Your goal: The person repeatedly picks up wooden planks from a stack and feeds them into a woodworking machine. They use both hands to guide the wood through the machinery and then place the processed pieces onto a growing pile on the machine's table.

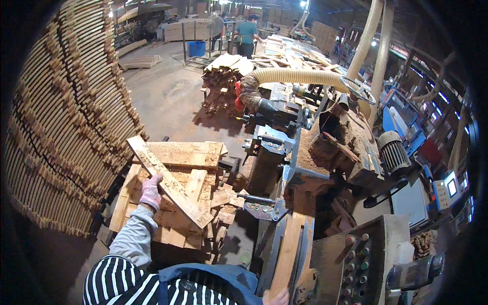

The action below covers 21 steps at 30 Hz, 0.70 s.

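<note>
My left hand (151, 190), in a pinkish work glove, is closed on the edge of a wooden board (170, 182) dusted with shavings. That board slants over a stack of planks (195, 152) on the left. At the lower edge, my right hand (276, 297) grips the near end of another wooden board (287, 254); part of this hand is cut off by the frame. The second board lies lengthwise in the metal guide (306, 249) of a woodworking machine (274, 140), its far end running toward the sawdust-covered housing (317, 157).
Tall stacks of wooden slats (66, 117) stand at the left. A button panel (358, 264) is close on the right, and a motor (394, 152) sits beyond it. A ribbed hose (300, 76) arches over the machine. Farther off, a person (247, 35) stands by piled boards (290, 53).
</note>
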Motion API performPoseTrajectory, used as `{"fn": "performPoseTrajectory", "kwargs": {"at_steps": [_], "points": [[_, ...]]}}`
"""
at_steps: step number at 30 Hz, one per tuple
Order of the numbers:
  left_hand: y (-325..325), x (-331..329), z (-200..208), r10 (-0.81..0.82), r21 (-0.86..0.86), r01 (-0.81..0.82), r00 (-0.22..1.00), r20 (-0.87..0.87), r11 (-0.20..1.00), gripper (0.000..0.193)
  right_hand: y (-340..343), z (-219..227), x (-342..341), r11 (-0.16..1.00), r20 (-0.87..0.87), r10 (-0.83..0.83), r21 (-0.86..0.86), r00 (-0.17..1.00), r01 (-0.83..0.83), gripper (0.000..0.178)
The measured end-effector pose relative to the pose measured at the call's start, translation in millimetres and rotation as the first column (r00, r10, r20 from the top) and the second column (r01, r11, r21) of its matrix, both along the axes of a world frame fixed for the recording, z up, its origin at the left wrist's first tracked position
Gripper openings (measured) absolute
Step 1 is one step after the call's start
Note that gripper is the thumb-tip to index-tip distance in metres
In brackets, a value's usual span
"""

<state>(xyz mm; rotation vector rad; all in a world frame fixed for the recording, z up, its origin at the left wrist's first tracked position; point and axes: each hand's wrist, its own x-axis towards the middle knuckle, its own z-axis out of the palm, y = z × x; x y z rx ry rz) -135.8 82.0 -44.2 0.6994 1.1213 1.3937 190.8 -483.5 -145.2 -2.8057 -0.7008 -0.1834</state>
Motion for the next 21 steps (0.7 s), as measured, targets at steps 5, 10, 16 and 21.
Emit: {"fn": "performPoseTrajectory", "kwargs": {"at_steps": [5,10,16,21], "points": [[-6.9,4.9,-33.6,-0.035,0.027,0.03,0.975,0.221,0.999,0.027,-57.2,-62.0,-21.7,0.998,0.104,-0.054,-0.034,0.993,0.058,0.075],[-24.4,64.7,-19.9,-0.075,0.001,0.075,0.992,0.097,0.997,0.02,-35.5,-89.7,47.7,0.99,0.3,0.112,0.042,0.947,-0.131,0.073],[-29.3,114.8,16.9,-0.142,0.053,0.166,0.941,-0.308,0.985,0.029,118.0,-43.3,132.6,0.964,0.108,0.258,0.034,0.96,-0.263,0.064],[-46.6,199.2,55.9,-0.328,0.061,0.368,0.884,-0.334,0.928,0.037,239.4,-44.8,197.8,0.944,-0.279,0.319,0.185,0.906,-0.275,0.075]]}}
